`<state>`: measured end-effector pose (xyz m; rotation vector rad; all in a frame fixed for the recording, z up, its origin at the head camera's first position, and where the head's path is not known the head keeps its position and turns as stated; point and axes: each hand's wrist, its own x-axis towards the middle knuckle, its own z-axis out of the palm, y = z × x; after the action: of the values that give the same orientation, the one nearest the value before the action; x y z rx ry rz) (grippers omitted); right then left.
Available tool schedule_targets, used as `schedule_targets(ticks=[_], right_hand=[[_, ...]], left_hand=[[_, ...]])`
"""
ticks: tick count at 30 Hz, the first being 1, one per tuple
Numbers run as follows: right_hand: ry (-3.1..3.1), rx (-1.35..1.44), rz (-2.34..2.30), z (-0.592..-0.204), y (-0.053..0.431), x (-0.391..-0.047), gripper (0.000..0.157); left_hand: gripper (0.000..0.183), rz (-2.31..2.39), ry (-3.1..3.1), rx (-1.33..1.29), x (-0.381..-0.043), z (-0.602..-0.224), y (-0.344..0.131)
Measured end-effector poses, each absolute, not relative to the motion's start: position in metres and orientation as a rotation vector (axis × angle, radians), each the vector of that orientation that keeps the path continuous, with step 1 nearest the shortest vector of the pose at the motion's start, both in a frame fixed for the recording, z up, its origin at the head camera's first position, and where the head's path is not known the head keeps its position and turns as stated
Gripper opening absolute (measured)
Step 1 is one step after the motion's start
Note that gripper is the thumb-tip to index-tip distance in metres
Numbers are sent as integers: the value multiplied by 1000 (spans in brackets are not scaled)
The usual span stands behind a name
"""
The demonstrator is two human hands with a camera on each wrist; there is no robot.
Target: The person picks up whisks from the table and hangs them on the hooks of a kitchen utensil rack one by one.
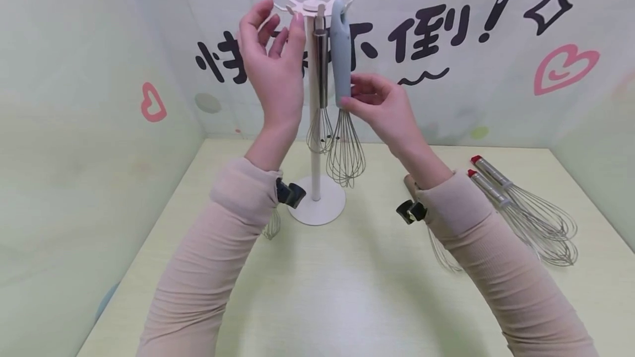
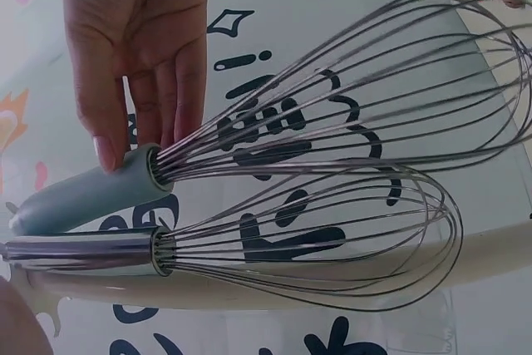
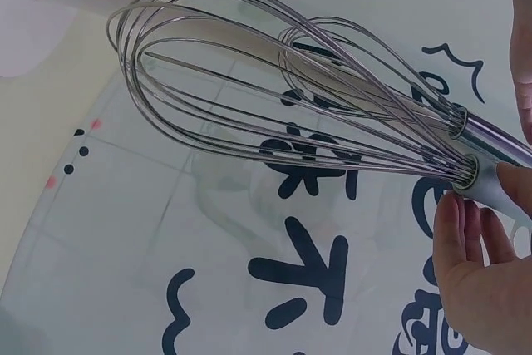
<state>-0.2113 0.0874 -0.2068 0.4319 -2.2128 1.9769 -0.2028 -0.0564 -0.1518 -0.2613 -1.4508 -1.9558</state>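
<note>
My right hand pinches a whisk with a blue-grey handle low on the handle, between thumb and fingers. This whisk hangs upright, wires down, its handle top level with the hooks of a white stand. Beside it, a smaller whisk with a shiny metal handle hangs from a hook. My left hand is raised at the stand's top left, fingers loosely bent, thumb tip right at a hook. In the left wrist view, the right thumb lies against the blue-grey handle, just above the wires.
Two large whisks with red-tipped metal handles lie at the table's right. Another whisk lies partly under my right forearm. Whisk wires show beside my left sleeve. A printed backdrop stands behind the table.
</note>
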Motion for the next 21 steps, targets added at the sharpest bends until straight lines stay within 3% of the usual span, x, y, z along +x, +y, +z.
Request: schedule_targets(ticks=[5, 14, 21], right_hand=[[-2216, 426, 1961, -208, 90, -211, 40], [-2275, 383, 1900, -214, 99, -210, 37], [-2314, 360, 1869, -219, 105, -209, 36]], left_hand=[[41, -1954, -1475, -309, -205, -154, -53], [54, -1926, -1467, -298, -203, -151, -40], [52, -1898, -1437, -256, -205, -148, -33]])
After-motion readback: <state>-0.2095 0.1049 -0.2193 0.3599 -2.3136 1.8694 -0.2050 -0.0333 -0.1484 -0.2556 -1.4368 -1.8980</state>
